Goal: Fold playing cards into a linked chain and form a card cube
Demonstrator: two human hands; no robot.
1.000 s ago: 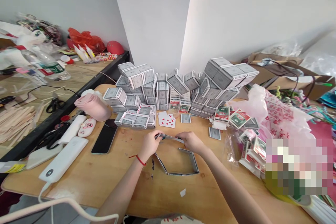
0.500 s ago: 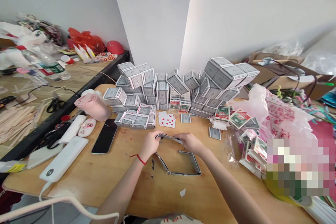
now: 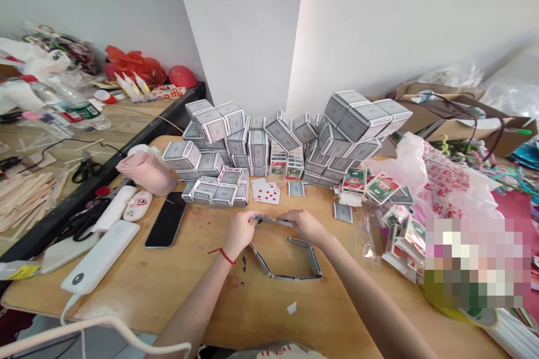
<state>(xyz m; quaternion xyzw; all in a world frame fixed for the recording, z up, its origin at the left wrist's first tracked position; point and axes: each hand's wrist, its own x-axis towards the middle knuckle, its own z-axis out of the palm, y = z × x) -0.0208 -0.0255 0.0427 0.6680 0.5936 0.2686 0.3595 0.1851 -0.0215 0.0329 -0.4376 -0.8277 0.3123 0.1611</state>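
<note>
My left hand [image 3: 240, 231] and my right hand [image 3: 304, 225] pinch the two ends of a folded card strip [image 3: 270, 219] just above the wooden table [image 3: 168, 286]. Below them stands a chain of folded playing cards [image 3: 286, 265], bent into an open ring on the table. A red string circles my left wrist. Behind my hands lie face-up red playing cards [image 3: 266, 192] and a heap of grey card cubes [image 3: 269, 143].
A black phone [image 3: 166, 219], white power bank [image 3: 101, 255], pink roll [image 3: 147, 171] and scissors [image 3: 82, 223] lie at the left. Card boxes [image 3: 370, 186] and a pink-printed plastic bag [image 3: 438, 185] crowd the right. A second cluttered table stands far left.
Both hands stay on the card strip with almost no motion. The view has shifted slightly downward.
</note>
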